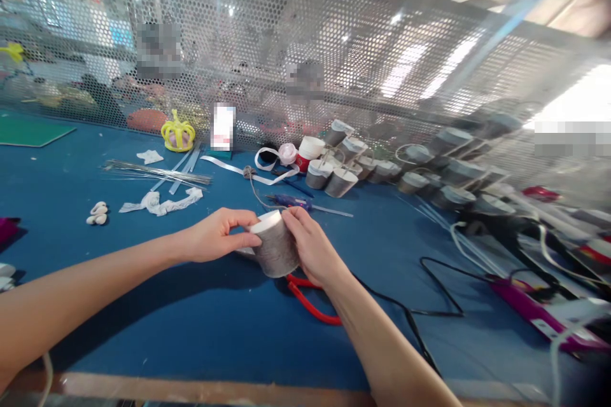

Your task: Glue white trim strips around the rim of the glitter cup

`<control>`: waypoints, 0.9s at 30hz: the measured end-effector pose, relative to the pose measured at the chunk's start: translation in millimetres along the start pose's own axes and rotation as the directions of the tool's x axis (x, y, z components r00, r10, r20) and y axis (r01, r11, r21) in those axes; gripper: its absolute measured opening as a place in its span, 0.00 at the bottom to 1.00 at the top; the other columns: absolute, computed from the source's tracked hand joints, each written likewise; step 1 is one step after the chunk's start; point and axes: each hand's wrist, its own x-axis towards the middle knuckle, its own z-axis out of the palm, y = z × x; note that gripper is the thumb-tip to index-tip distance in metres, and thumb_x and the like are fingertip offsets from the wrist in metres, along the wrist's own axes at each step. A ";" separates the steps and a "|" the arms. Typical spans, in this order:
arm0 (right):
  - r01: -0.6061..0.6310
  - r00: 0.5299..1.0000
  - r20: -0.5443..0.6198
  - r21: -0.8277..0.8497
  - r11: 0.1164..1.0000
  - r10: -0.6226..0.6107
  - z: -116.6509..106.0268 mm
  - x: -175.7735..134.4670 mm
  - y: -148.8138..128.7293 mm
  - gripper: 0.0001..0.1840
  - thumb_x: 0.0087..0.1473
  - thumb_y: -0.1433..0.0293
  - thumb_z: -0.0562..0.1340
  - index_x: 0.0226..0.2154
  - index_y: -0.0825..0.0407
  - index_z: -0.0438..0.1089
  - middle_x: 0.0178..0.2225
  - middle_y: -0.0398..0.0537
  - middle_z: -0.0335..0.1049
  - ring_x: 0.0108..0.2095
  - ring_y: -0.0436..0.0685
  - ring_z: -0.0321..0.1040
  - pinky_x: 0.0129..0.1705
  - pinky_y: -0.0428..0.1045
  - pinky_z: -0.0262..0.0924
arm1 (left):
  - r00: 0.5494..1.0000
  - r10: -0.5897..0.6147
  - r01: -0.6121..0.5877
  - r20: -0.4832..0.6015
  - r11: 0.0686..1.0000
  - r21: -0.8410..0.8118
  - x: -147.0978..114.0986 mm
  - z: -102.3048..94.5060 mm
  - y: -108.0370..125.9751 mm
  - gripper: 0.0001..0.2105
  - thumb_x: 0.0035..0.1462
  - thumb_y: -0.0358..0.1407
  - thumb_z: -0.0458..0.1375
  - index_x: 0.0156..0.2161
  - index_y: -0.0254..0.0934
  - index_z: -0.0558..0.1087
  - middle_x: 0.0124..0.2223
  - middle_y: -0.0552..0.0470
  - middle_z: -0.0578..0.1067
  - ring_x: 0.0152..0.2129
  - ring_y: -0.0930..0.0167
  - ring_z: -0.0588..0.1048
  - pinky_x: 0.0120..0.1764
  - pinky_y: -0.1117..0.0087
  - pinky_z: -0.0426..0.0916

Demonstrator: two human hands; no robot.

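Between my two hands a small cup wrapped in grey cord (277, 248) is held tilted above the blue table, its white inside showing at the top. My left hand (231, 235) pinches the rim from the left, thumb on the outside. My right hand (308, 245) grips the cup's right side, near where a loose grey cord (254, 187) leads back to a small cord bundle (249, 172). Red-handled scissors (312, 308) lie partly hidden under the cup and my right hand. Just behind the cup rests a blue glue gun (291, 201) with a clear stick.
Several grey cups (341, 183) are piled at the back right, before a perforated metal screen (258, 44). White ribbon (229, 166), metal wires (157, 172) and a yellow woven ornament (177, 133) lie behind my left hand. A purple power strip (529, 308) and black cables lie at right.
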 end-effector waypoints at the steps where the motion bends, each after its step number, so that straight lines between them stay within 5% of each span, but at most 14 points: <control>1: 0.016 1.000 -0.017 -0.030 0.999 -0.016 0.4 -0.2 -0.3 0.12 0.47 0.59 0.53 0.23 0.50 0.57 0.19 0.36 0.50 0.20 0.47 0.50 0.20 0.43 0.47 | 1.000 0.002 -0.002 0.002 1.000 0.005 0.2 -0.4 0.0 0.08 0.51 0.34 0.50 0.32 0.31 0.68 0.36 0.50 0.70 0.34 0.72 0.68 0.40 0.72 0.62; 7: 0.189 0.967 -0.104 -0.322 0.928 -0.233 -0.5 -2.9 -2.0 0.10 0.51 0.61 0.49 0.25 0.50 0.55 0.20 0.38 0.53 0.21 0.48 0.52 0.22 0.44 0.49 | 1.000 -0.024 0.024 -0.001 0.995 0.092 1.7 -1.9 4.4 0.10 0.46 0.34 0.56 0.36 0.31 0.68 0.36 0.51 0.71 0.35 0.71 0.67 0.42 0.71 0.60; 15: 0.406 0.892 0.029 -0.489 0.772 -0.451 14.1 -14.2 4.2 0.06 0.54 0.66 0.47 0.32 0.51 0.54 0.30 0.48 0.62 0.29 0.51 0.61 0.33 0.48 0.56 | 0.985 -0.149 0.149 -0.088 0.989 -0.012 0.3 12.3 5.3 0.12 0.45 0.38 0.55 0.32 0.30 0.68 0.27 0.54 0.68 0.25 0.75 0.65 0.30 0.75 0.61; 27: 0.474 0.852 0.067 -0.522 0.709 -0.520 15.4 -14.1 5.5 0.04 0.54 0.68 0.47 0.29 0.51 0.53 0.34 0.51 0.62 0.31 0.51 0.62 0.33 0.48 0.57 | 0.975 -0.169 0.158 -0.144 0.984 -0.087 -0.6 16.8 5.2 0.06 0.47 0.33 0.53 0.27 0.30 0.66 0.24 0.57 0.65 0.23 0.77 0.63 0.27 0.78 0.60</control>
